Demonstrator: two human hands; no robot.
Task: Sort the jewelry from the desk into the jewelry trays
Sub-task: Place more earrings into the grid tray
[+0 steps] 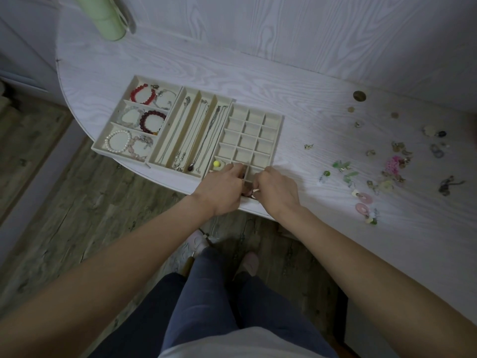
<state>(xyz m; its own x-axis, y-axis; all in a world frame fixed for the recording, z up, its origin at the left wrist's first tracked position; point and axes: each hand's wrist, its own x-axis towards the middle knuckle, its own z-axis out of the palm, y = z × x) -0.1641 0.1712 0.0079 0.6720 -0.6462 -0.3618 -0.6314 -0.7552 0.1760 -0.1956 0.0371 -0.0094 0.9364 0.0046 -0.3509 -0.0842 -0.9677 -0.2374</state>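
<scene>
Three cream trays stand side by side at the desk's near left. The bracelet tray (121, 104) holds red, dark and pearl bracelets. The necklace tray (192, 96) holds chains laid lengthwise. The grid tray (280, 120) has small square cells, with a yellow bead (216, 163) in a near cell. My left hand (222, 187) and my right hand (277, 188) meet over the grid tray's nearest cells, fingers curled round a small pinkish piece of jewelry (249, 193). The piece is mostly hidden by my fingers.
Loose jewelry lies scattered on the desk's right side: green earrings (342, 165), pink rings (364, 202), a pink flower piece (393, 164), a dark charm (447, 186). A pale green cylinder (105, 16) stands at the far left. The curved desk edge runs just under my hands.
</scene>
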